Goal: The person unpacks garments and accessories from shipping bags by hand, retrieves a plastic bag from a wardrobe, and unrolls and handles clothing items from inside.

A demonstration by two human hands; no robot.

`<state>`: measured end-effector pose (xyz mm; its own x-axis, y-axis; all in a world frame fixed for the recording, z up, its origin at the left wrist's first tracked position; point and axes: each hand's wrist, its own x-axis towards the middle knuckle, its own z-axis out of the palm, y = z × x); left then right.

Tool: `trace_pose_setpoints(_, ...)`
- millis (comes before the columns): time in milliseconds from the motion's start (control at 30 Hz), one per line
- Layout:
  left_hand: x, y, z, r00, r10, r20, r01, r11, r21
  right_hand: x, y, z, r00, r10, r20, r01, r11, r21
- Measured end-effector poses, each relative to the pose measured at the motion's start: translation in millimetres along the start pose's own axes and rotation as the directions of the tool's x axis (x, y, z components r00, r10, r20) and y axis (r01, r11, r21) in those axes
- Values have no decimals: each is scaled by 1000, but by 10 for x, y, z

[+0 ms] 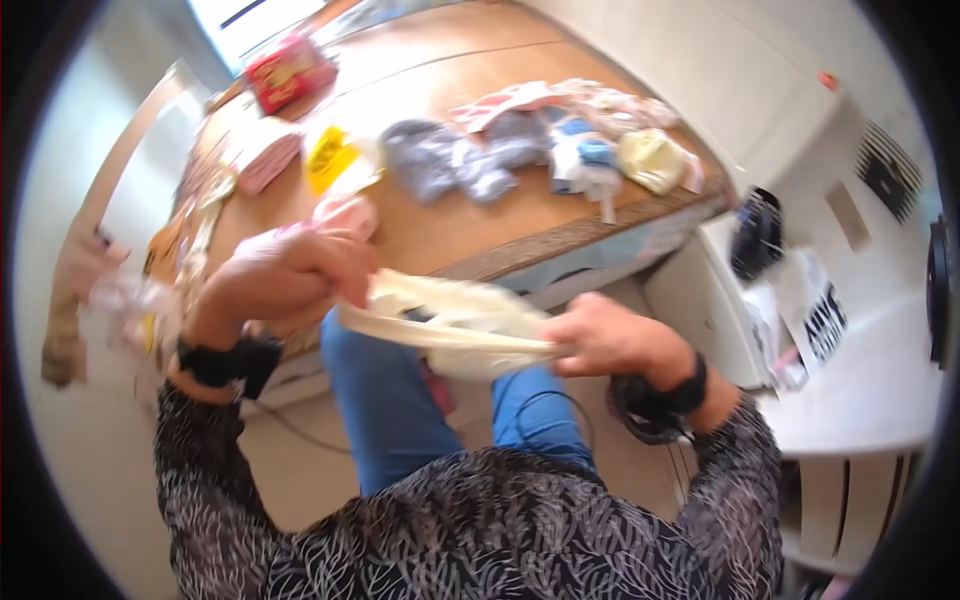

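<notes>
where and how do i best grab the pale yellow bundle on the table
Probably pinch its near, rounded side, coming from the front: the pale yellow bundle looks soft and lies near the table's front edge, with the blue-and-white cloth close on its left.

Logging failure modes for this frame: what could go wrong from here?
The cream cloth spans the gap between left hand and right hand; if either loses its edge, it could drop.

The blue-and-white cloth sits near the table's front edge; a brush might pull it off.
</notes>
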<state>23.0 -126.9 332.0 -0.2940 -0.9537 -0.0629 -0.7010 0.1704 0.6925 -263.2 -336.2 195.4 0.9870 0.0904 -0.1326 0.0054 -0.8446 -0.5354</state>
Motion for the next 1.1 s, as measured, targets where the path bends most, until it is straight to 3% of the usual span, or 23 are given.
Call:
trace_pose_setpoints(33,-42,-23,116,999,28,23,-28,999,34,-75,8,17,994,-53,-92,26,962,-272)
trace_pose_setpoints(67,-102,-70,276,996,-60,61,50,986,159,-103,-13,6,986,-54,-159,-33,866,-499)
trace_pose_setpoints(133,-202,-140,550,985,-127,117,58,880,472,-110,50,8,955,-140,-261,-45,802,-595)
trace_pose_setpoints(200,-281,-320,775,959,-263,104,143,767,625,-63,-52,-94,934,-200,-296,-2,826,-563)
trace_pose_setpoints(233,-287,-419,861,971,-237,29,127,616,778,-7,-111,-120,928,-200,-315,-26,806,-591)
trace_pose_setpoints(300,-343,-492,843,977,-193,-90,187,578,794,93,-224,-170,914,-193,-356,-89,762,-641)
trace_pose_setpoints(367,-361,-513,780,971,-154,-180,234,492,838,165,-315,-269,903,-281,-324,0,754,-656)
trace_pose_setpoints(467,-539,-567,625,887,-361,-288,411,332,849,247,-391,-387,877,-342,-337,59,773,-631)
trace_pose_setpoints(500,-586,-610,559,866,-429,-256,438,406,802,270,-345,-376,869,-350,-350,64,781,-621)
trace_pose_setpoints(533,-638,-599,489,913,-332,-236,378,473,796,307,-325,-379,860,-357,-365,69,790,-609)
trace_pose_setpoints(600,-670,-530,401,881,-226,-415,465,573,674,412,-407,-523,852,-382,-359,133,819,-558)
trace_pose_setpoints(700,-708,-351,241,789,-146,-596,558,577,597,555,-488,-702,856,-385,-344,198,861,-469)
trace_pose_setpoints(800,-620,-472,81,788,-262,-558,602,521,605,669,-532,-755,932,-268,-244,172,920,-353)
trace_pose_setpoints(833,-576,-459,36,810,-329,-486,584,376,719,722,-521,-782,963,-195,-186,139,950,-278)
trace_pose_setpoints(967,-599,-334,-24,762,-326,-560,644,474,600,854,-542,-855,993,4,-122,10,994,112)
trace_pose_setpoints(1067,-690,-425,-102,805,-337,-489,589,343,732,846,-546,-896,976,159,-146,-44,809,587)
trace_pose_setpoints(1100,-734,-486,-111,803,-333,-493,590,329,738,827,-532,-937,975,189,-120,-68,759,648)
